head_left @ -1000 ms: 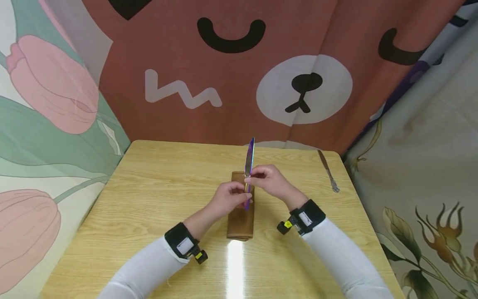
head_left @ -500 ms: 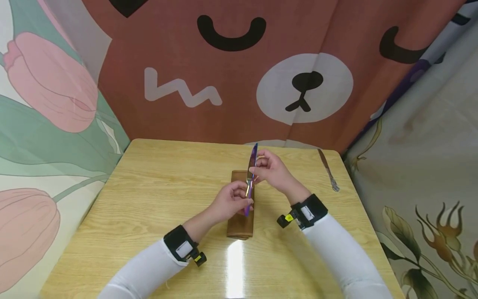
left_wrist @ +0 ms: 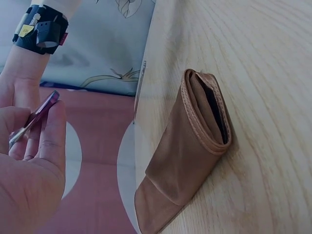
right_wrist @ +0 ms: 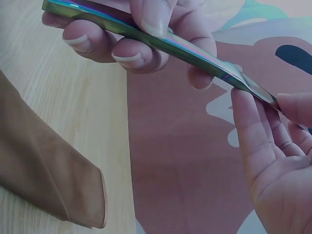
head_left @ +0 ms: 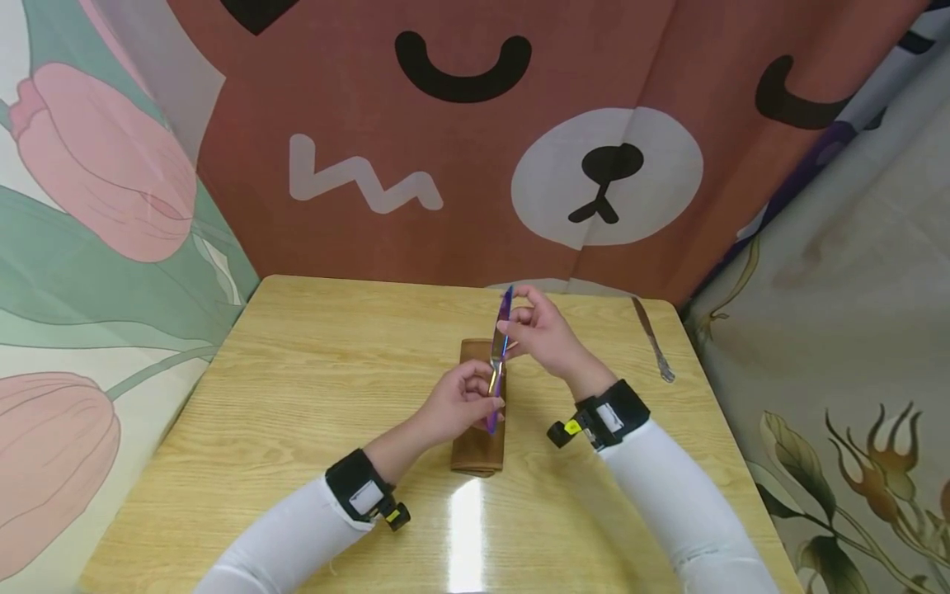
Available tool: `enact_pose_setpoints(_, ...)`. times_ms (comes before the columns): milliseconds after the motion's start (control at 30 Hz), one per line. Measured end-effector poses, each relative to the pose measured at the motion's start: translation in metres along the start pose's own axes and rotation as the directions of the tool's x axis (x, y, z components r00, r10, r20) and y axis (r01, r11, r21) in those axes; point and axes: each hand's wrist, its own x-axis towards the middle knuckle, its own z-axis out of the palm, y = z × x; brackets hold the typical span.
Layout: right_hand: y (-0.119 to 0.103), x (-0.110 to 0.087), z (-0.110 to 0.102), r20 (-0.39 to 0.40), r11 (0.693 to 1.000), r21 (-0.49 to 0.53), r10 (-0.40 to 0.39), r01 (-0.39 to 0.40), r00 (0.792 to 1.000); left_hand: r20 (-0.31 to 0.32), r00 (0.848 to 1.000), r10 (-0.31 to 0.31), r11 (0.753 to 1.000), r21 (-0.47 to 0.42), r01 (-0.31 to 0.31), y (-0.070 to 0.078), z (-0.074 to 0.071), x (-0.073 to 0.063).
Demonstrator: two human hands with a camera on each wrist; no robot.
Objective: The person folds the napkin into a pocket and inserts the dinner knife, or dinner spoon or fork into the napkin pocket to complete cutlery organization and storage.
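Note:
A shiny table knife (head_left: 496, 367), iridescent purple and blue, is held up over a folded brown satin cloth (head_left: 477, 452), its blade pointing away toward the wall. My left hand (head_left: 456, 404) pinches the handle between thumb and fingers. Farther up, my right hand (head_left: 542, 334) pinches the blade between thumb and fingertips. From the right wrist, the left fingers (right_wrist: 129, 56) show along the handle while the right thumb (right_wrist: 297, 108) presses near the blade's end. Layered folds of the cloth (left_wrist: 180, 146) appear in the left wrist view, apart from the knife.
A second knife (head_left: 655, 340) with an ornate silver handle lies near the right edge of the wooden table (head_left: 297, 346). Behind the table hangs a brown curtain (head_left: 334, 247) with a bear pattern. Patterned fabric (head_left: 839, 330) borders the right side.
The knife has come slightly nearer and tilted a little right. My right hand has shifted from around the knife's neck up onto its blade; my left hand keeps its pinch on the handle.

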Motion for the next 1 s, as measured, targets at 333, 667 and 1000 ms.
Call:
enact_pose_setpoints(333,0.005,0.000,0.000,0.002,1.000,0.002,-0.013,0.013,1.000,-0.013,0.999,0.035,0.999,0.031,-0.035,-0.003,0.000,-0.001)
enact_pose_setpoints(667,-0.003,0.003,-0.008,-0.013,0.998,0.003,-0.055,0.055,0.998,0.234,0.970,-0.066,0.751,0.652,-0.106,-0.033,-0.005,-0.015)
enact_pose_setpoints(1000,-0.013,0.019,-0.011,-0.041,0.992,-0.022,-0.124,0.123,0.991,0.423,0.858,-0.291,0.363,0.879,-0.310,-0.056,0.014,-0.033)
